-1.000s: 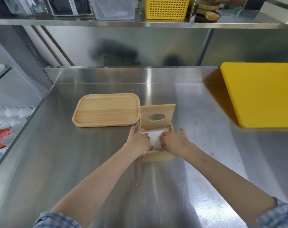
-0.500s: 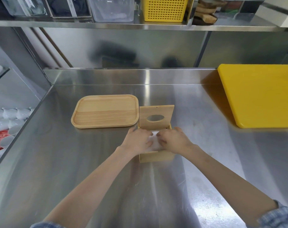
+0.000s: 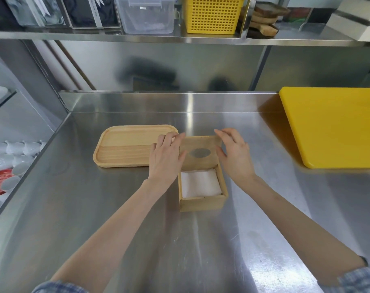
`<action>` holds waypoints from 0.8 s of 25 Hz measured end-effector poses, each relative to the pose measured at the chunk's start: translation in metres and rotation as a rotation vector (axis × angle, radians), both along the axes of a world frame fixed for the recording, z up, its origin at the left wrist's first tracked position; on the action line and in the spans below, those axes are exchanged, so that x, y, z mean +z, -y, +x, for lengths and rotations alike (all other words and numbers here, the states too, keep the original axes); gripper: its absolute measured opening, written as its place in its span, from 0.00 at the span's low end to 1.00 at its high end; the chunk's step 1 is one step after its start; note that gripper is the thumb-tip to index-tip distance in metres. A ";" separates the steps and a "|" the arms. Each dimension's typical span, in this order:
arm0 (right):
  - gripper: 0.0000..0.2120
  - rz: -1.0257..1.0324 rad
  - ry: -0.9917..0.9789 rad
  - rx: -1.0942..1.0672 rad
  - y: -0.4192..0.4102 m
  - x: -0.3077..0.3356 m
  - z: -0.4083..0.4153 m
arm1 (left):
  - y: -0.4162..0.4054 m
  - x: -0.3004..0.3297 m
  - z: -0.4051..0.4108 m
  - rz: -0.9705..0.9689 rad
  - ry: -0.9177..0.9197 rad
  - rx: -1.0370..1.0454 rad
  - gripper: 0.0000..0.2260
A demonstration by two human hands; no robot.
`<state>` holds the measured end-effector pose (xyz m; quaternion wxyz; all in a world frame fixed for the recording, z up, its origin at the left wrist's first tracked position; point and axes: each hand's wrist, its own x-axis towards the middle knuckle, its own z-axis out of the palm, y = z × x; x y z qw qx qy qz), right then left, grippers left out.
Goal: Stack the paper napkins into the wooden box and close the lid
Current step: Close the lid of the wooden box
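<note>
Closest in, two checked sleeves are cut off by the lower edge of the view, and bare forearms reach out over the steel bench [image 3: 74,208]. The wooden box [image 3: 203,203] stands on the bench in the middle, its top uncovered, with a stack of white paper napkins [image 3: 198,183] lying inside; how deep the stack goes cannot be seen past the box walls. Just behind, the lid [image 3: 201,152] stands up from the far edge of the box, an oval hole through its middle. The left hand [image 3: 166,155] has its fingers spread along the lid's left edge, and the right hand [image 3: 234,154] does the same on the right edge; both seem to touch or lightly pinch the lid, but the motion blur there makes a firm grip hard to judge, and the lid's join with the box is hidden.

To the left, partly behind the left hand, lies a wooden tray [image 3: 127,144]. On the right a yellow cutting board [image 3: 332,127] runs out of view. Off the bench's left edge, white cups [image 3: 10,151] and a red plate [image 3: 0,180] are only partly visible.

Up on the shelf [image 3: 179,38] sit a clear plastic tub [image 3: 148,15], a yellow perforated basket [image 3: 212,14] and dark containers, all cropped at the top. No lettering anywhere is legible
</note>
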<state>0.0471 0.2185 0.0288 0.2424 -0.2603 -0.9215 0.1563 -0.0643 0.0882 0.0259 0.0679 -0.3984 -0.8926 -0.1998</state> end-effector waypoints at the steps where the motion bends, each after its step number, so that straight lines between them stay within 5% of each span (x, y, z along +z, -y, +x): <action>1: 0.21 -0.007 0.019 0.003 -0.001 0.001 -0.003 | -0.002 0.002 -0.002 -0.014 0.001 0.004 0.20; 13: 0.10 -0.166 -0.045 0.025 -0.006 0.001 0.004 | 0.005 0.003 0.000 0.111 0.102 -0.043 0.07; 20: 0.07 -0.029 -0.050 0.120 0.009 -0.022 0.043 | 0.039 -0.014 0.020 0.117 0.145 -0.135 0.07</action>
